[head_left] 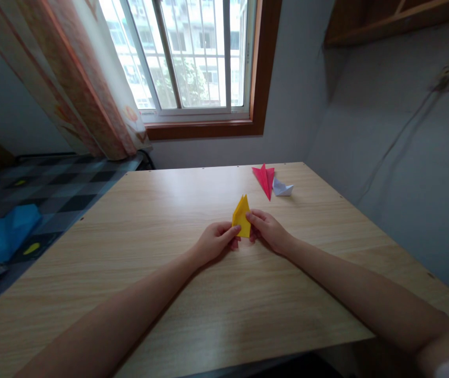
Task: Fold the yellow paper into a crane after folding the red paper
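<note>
A small piece of folded yellow paper [242,218] is held upright above the middle of the table, its pointed top split into two tips. My left hand [218,237] pinches its lower left corner, thumb on the near face. On the opposite edge, my right hand [267,227] grips it with the thumb a little higher up. The other fingers of both hands are partly hidden behind or below the paper. Beyond the hands lie a red paper plane [264,180] and, touching or very close to it, a white paper boat [282,188].
The pale wooden table [161,205] reaches back toward a window [193,58] and a wall on the right. Left of it is a bed with a checked cover [67,176], with a blue folded item [8,231] on it. A wooden shelf [389,26] hangs at upper right.
</note>
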Action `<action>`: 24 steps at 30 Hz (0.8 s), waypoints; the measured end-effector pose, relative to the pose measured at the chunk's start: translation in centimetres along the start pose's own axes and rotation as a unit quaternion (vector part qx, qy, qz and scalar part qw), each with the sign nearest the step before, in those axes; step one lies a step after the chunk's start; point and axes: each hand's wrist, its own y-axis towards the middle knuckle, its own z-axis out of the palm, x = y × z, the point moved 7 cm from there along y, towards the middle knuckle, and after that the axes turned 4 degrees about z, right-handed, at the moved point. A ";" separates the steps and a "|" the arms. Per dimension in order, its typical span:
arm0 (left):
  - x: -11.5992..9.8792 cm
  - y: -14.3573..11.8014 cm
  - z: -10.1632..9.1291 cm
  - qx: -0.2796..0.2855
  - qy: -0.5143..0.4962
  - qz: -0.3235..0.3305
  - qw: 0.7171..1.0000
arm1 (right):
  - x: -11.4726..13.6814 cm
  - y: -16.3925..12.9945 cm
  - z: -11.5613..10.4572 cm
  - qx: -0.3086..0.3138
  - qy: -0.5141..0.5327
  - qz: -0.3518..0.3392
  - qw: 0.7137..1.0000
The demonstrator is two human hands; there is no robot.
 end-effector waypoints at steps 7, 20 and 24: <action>-0.4 0.2 -0.6 -0.036 0.012 0.024 0.999 | -0.2 -0.4 1.0 0.063 -0.033 0.009 0.997; 0.2 0.3 -0.6 -0.040 -0.070 -0.003 0.997 | 0.3 -0.7 1.3 0.081 -0.091 -0.016 0.992; 0.4 0.2 -0.5 -0.040 -0.091 -0.007 0.995 | 0.6 -0.8 1.5 0.082 -0.089 -0.018 0.993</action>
